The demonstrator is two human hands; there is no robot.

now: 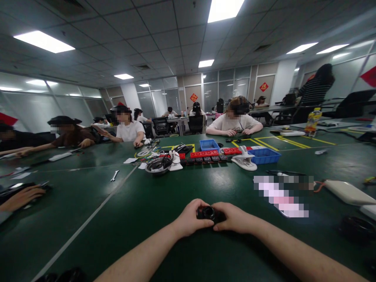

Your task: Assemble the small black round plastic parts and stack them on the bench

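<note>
Low in the middle of the head view, my left hand [190, 218] and my right hand [235, 217] close from both sides on a small black object with a round, ring-like opening [208, 212]. The opening faces up toward me. What kind of object it is I cannot make out, since fingers cover both its ends. Both thumbs lie along its near side, and the tips almost meet. Beneath the hands is the green tabletop [147, 219].
A wrench [114, 176] lies left of centre. Further back are red sockets [204, 153], a white clamp [244, 159] and blue bins [266, 156] [209, 145]. To the right are a blurred-out bright panel [282, 197] and a white box [348, 191]. A co-worker's hand [25, 198] rests at left.
</note>
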